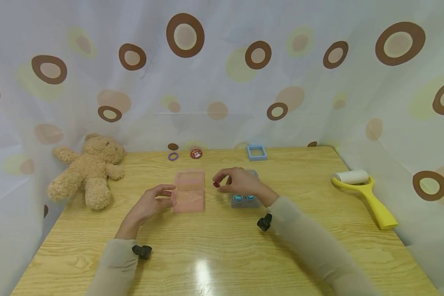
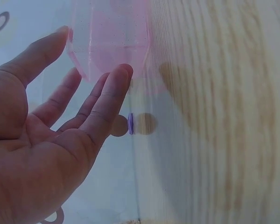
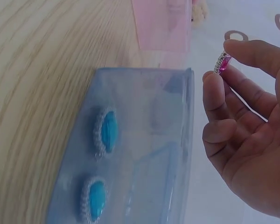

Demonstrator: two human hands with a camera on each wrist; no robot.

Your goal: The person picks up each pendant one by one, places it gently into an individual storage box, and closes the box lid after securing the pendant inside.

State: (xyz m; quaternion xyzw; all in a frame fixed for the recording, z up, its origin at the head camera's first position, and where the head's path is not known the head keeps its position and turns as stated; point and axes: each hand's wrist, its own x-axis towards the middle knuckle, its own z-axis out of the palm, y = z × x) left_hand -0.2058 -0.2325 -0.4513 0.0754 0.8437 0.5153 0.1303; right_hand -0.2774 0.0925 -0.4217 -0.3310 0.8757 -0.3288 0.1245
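Note:
In the head view, my right hand (image 1: 240, 181) pinches a small dark-red gem (image 1: 216, 184) between thumb and fingertip. Up close in the right wrist view, the gem (image 3: 222, 62) looks magenta with a sparkly silver rim. It is held above the bluish clear box (image 3: 144, 84), where two turquoise oval gems (image 3: 108, 131) with beaded rims lie. My left hand (image 1: 153, 203) is at the left side of the pink clear box (image 1: 188, 202). Its fingers are loosely bent, with the fingertips (image 2: 123, 72) at the box's end; firm contact cannot be made out.
A teddy bear (image 1: 86, 170) is at the left. Along the back lie a purple ring (image 1: 173, 156), a round red piece (image 1: 196, 153) and a blue square frame (image 1: 257, 158). A yellow-handled lint roller (image 1: 373, 201) lies at the right. A patterned curtain (image 1: 222, 74) encloses the wooden table (image 1: 222, 238).

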